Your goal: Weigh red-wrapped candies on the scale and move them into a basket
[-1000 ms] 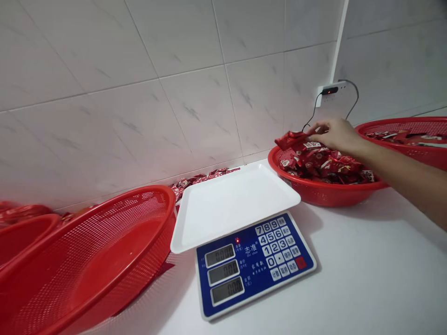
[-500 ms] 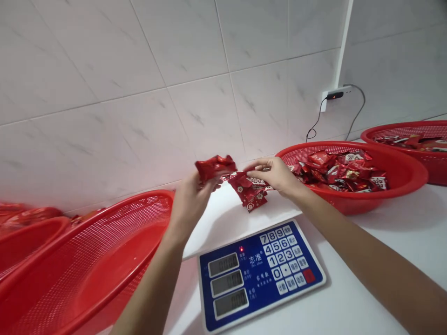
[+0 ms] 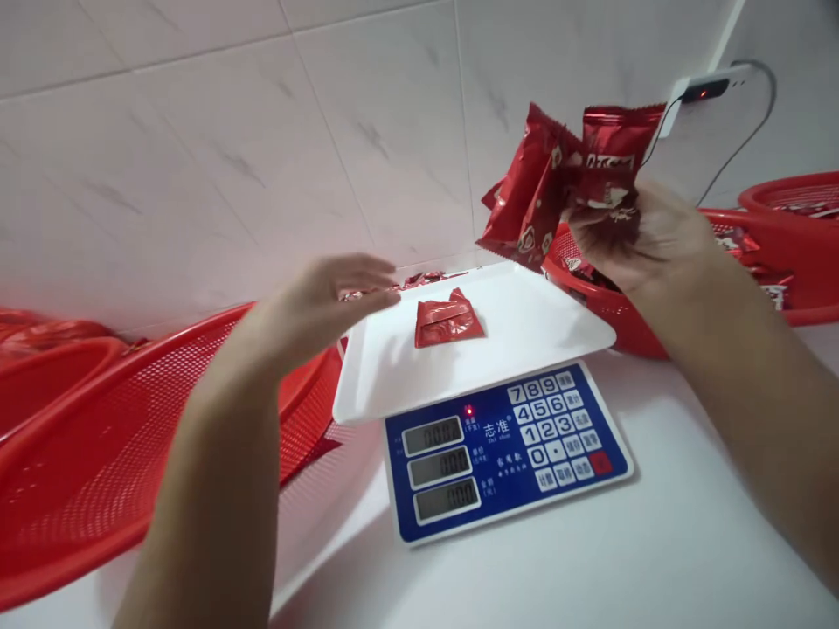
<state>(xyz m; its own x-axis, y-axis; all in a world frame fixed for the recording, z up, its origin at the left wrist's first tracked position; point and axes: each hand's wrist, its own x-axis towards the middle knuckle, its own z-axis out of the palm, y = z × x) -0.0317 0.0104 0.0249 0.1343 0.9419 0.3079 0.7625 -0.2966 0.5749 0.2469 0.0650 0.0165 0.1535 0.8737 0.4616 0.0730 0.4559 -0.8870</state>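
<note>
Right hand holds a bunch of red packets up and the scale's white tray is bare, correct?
Not quite: the head view shows one red packet lying on the white tray, so it is not bare. The right hand does hold a bunch of red packets up.

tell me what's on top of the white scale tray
One red packet lies near the middle of the white tray. The open left hand hides its far left corner. The right hand holds a bunch of packets in the air.
</note>
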